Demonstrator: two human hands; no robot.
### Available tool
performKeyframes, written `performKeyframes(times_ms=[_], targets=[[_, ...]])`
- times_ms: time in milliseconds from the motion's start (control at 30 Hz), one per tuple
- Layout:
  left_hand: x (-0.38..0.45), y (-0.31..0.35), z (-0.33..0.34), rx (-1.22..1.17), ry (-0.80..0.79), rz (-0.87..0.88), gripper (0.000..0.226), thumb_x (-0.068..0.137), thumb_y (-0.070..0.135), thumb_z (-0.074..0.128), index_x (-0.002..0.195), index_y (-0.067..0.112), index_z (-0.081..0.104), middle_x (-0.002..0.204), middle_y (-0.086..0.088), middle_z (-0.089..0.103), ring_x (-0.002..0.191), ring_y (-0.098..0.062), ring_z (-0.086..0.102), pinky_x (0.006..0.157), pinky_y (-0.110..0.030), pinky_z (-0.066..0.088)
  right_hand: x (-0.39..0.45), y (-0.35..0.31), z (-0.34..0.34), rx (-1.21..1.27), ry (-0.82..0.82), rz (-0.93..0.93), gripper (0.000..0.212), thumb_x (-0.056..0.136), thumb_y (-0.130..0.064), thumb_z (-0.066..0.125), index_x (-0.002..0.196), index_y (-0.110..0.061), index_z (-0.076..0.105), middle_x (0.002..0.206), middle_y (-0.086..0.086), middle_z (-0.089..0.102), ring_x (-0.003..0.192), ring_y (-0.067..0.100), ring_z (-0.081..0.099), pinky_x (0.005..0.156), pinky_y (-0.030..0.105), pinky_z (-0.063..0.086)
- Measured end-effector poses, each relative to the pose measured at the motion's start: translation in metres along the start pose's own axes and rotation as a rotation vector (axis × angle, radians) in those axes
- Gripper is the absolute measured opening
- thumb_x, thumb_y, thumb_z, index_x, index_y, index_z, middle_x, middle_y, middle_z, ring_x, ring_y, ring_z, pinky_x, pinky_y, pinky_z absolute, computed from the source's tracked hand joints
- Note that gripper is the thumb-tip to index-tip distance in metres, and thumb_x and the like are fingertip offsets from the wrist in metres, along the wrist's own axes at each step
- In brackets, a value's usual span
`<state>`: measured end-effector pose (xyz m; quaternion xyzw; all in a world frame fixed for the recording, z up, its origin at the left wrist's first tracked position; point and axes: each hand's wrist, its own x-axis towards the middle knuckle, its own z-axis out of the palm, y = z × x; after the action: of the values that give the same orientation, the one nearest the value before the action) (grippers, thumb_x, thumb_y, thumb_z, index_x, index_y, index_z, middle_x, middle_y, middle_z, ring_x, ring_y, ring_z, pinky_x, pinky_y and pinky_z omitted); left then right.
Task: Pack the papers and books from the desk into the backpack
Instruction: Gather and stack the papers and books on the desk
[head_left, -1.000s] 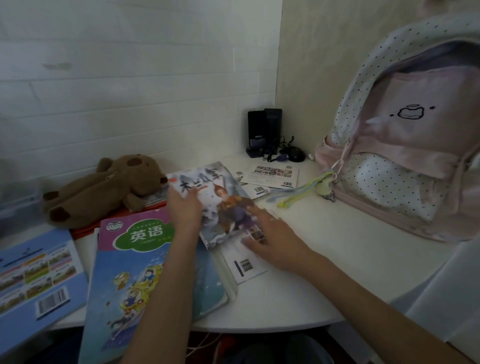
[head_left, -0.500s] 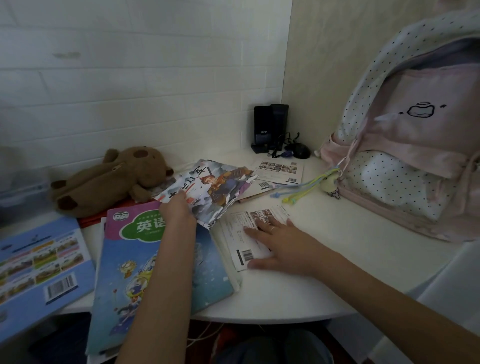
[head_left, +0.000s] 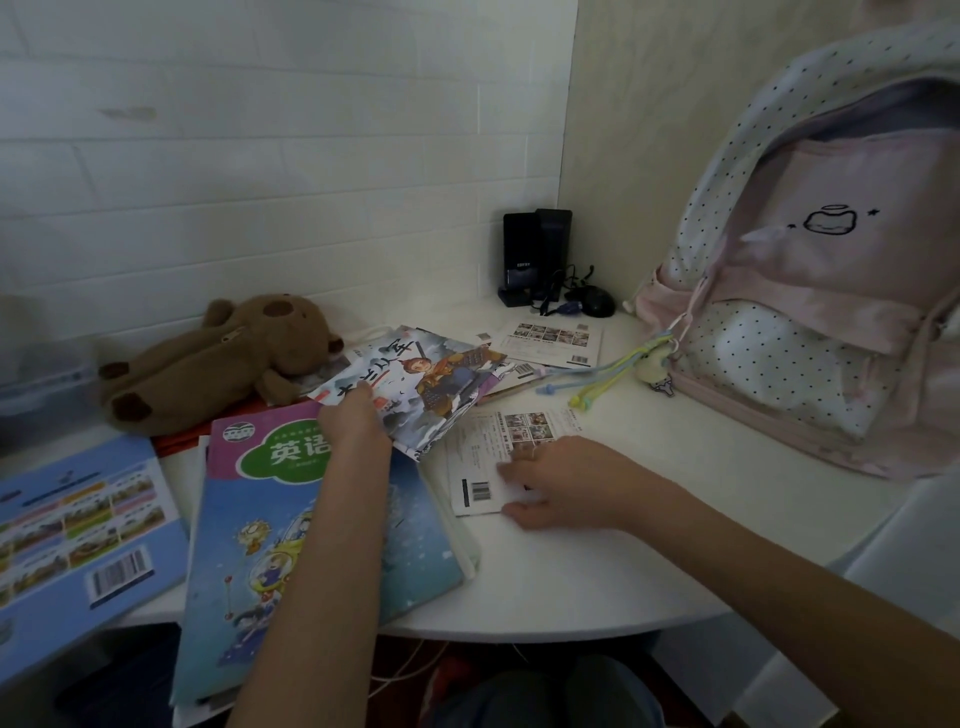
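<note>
1. Hands first: left hand (head_left: 353, 421) grips the near corner of a picture book (head_left: 421, 387), lifted and tilted above the desk (head_left: 597, 571).
2. Right hand (head_left: 561, 486) lies flat, fingers straight, pressing on a white booklet (head_left: 498, 457) with a barcode; booklet lies flat on the desk just right of the picture book.
3. I see a big textbook (head_left: 291, 525) with a green label under my left forearm, hanging over the near desk edge.
4. Blue book (head_left: 72, 525) lies back side up at far left, also overhanging the edge.
5. More thin booklets (head_left: 553, 338) lie fanned behind the picture book, toward the corner.
6. Backpack (head_left: 810, 291), pink with dotted white panels, stands upright at right on the desk, top open; well apart from both hands.
7. Plush bear (head_left: 218, 364) lies on its side by the wall, resting on something red.
8. Black speakers (head_left: 535, 254) sit in the corner.
</note>
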<state>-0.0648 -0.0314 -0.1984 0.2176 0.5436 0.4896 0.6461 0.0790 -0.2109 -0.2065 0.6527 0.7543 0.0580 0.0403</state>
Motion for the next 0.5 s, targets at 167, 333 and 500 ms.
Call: performKeyframes(times_ms=[167, 333, 500], targets=[[0.0, 0.002, -0.001, -0.057, 0.001, -0.026, 0.061, 0.089, 0.011, 0.062, 0.142, 0.008, 0.031, 0.137, -0.016, 0.044, 0.118, -0.031, 0.051, 0.089, -0.044, 0.052, 0.003, -0.009, -0.003, -0.112, 0.038, -0.066, 0.038, 0.094, -0.035, 0.039, 0.118, -0.011, 0.054, 0.096, 0.012, 0.065, 0.084, 0.032, 0.063, 0.068, 0.032, 0.046], [-0.001, -0.001, -0.001, 0.0, 0.01, 0.01, 0.053, 0.092, 0.018, 0.059, 0.138, 0.005, 0.037, 0.133, -0.012, 0.05, 0.118, -0.025, 0.053, 0.08, -0.026, 0.045, -0.006, -0.015, 0.015, -0.248, 0.334, 0.088, 0.04, 0.06, -0.016, 0.077, 0.098, -0.018, 0.067, 0.073, 0.002, 0.068, 0.054, 0.023, 0.064, 0.039, 0.023, 0.039], [0.0, -0.006, -0.002, 0.027, -0.065, 0.333, 0.052, 0.092, 0.012, 0.056, 0.14, 0.012, 0.035, 0.135, -0.011, 0.049, 0.116, -0.025, 0.055, 0.096, -0.04, 0.049, -0.007, -0.003, -0.001, -0.211, 0.989, 0.205, 0.021, 0.078, -0.005, 0.051, 0.083, -0.02, 0.065, 0.076, -0.001, 0.066, 0.072, 0.024, 0.062, 0.084, 0.037, 0.043]])
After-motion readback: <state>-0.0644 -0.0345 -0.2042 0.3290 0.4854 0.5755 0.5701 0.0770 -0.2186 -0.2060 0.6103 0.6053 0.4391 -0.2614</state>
